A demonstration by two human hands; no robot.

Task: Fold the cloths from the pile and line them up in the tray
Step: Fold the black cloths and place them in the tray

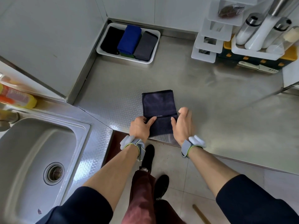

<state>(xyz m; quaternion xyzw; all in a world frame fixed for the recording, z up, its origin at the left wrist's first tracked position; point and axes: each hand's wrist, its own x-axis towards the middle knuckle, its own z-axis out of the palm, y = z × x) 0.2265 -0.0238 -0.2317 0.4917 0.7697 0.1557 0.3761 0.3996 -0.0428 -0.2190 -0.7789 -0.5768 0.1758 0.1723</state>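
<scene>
A dark navy cloth [159,104] lies partly folded on the steel counter near its front edge, its near flap turned up toward the middle. My left hand [140,126] rests on the cloth's left side with the thumb and forefinger pressing the folded flap. My right hand [183,122] is at the cloth's right edge, fingers straight and spread, thumb on the fabric. At the back left stands a white tray [155,50] holding three folded cloths side by side: black [111,40], blue [129,39] and grey [145,46].
A steel sink [37,151] is set into the counter at the left, with bottles [16,96] behind it. A white rack with jars and dispensers [252,29] fills the back right corner. Bare steel counter [218,101] spreads to the right of the cloth.
</scene>
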